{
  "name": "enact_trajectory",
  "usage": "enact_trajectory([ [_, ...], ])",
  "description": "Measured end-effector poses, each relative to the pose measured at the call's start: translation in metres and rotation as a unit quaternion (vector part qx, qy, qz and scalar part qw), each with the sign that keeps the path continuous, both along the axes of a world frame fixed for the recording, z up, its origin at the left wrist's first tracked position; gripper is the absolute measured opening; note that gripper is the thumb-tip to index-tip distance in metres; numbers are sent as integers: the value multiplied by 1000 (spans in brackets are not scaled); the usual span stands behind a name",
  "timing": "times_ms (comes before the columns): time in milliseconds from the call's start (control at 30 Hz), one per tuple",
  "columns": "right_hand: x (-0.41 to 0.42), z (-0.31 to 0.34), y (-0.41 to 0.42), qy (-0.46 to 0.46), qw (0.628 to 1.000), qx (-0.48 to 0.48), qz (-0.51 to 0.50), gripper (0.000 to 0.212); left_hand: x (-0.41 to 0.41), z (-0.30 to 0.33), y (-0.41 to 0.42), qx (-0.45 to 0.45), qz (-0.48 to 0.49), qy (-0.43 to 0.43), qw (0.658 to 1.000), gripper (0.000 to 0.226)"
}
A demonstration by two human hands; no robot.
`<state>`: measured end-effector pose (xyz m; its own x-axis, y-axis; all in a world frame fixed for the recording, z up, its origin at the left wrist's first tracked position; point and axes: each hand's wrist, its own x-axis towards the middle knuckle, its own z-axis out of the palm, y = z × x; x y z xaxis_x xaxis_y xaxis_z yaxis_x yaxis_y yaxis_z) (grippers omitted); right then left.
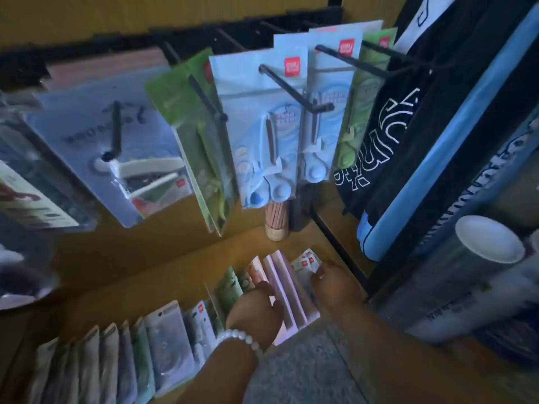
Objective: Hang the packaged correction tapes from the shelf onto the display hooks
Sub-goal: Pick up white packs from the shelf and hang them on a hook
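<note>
Head cam: both hands reaching into packs (pixel 287 282) standing on shelf (pixel 131 266), left hand (pixel 256 312) fingers curling on pink/white packs, right hand (pixel 332 287) grip can't tell, blue & green packs already hanging on hooks (pixel 291 87) above.

Hanging packs (pixel 262 126) crowd the hooks (pixel 294 88); shelf (pixel 131 272) below seems open.

Glossy plastic packs (pixel 262 118), matt hooks (pixel 291 88)

Lettering on the dark fabric (pixel 388 135) and red package tags (pixel 292 65) is unreadable.
</note>
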<state>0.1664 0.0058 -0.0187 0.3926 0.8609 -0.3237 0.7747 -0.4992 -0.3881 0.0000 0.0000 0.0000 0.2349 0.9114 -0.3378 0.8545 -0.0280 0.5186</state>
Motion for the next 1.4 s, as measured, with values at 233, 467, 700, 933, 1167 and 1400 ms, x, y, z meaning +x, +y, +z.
enact_trajectory([
  [233,23,-39,19,-36,999,2,-10,46,8,-26,7,5,25,-21,999,27],
  [467,28,-72,30,-3,999,-45,-31,82,13,-36,15,12,22,-30,999,26],
  [700,29,-80,40,7,996,-81,-38,74,18,-43,24,7,23,-34,999,30],
  [933,26,-68,37,94,992,-32,-72,49,19,-43,27,-15,18,-15,1000,30],
  [1167,28,-3,26,180,964,81,-176,36,22,-29,27,-74,134,-168,974,23],
  [1400,-9,30,14,473,875,25,-102,31,37,-11,22,-189,215,-374,882,33],
])
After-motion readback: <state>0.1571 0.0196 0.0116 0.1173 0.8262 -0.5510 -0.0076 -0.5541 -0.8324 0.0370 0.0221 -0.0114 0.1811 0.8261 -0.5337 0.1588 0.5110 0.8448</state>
